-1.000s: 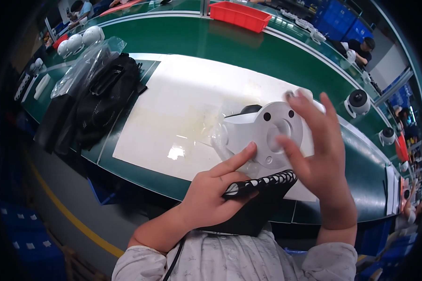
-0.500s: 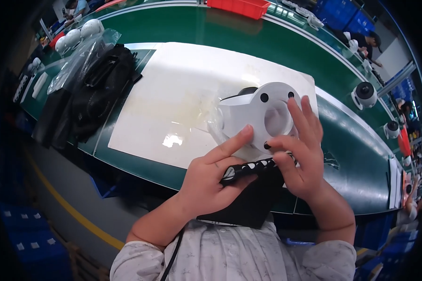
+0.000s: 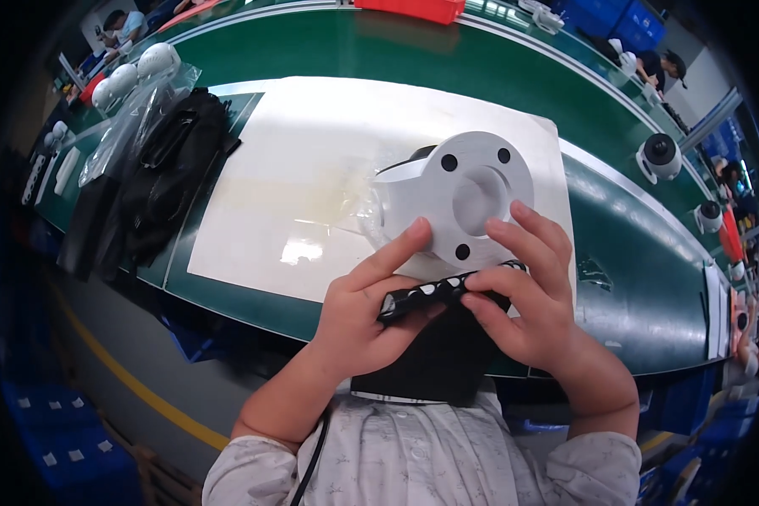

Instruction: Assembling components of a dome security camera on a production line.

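A white device housing (image 3: 413,198) with a round flange and a central hole lies on the white board. Three black round pads (image 3: 449,163) show on the flange. My left hand (image 3: 367,312) grips a black sheet (image 3: 430,363), bent so that white ovals show along its upper edge; its index finger stretches to the housing's near side. My right hand (image 3: 527,291) is closed at that edge, thumb and index finger pinching the sheet, while its other fingers are raised over the flange. Whether a loose pad is between the fingertips, I cannot tell.
A white board (image 3: 261,185) covers part of the green bench (image 3: 632,270). To the left lie a black bag (image 3: 173,160) and clear plastic wrapping. White dome-shaped devices (image 3: 659,156) stand at the right; a red bin (image 3: 409,8) is at the back. Other people sit farther off.
My right hand has moved from the lower black pad on the flange down to the edge of the sheet. The whole scene has shifted slightly left in view.
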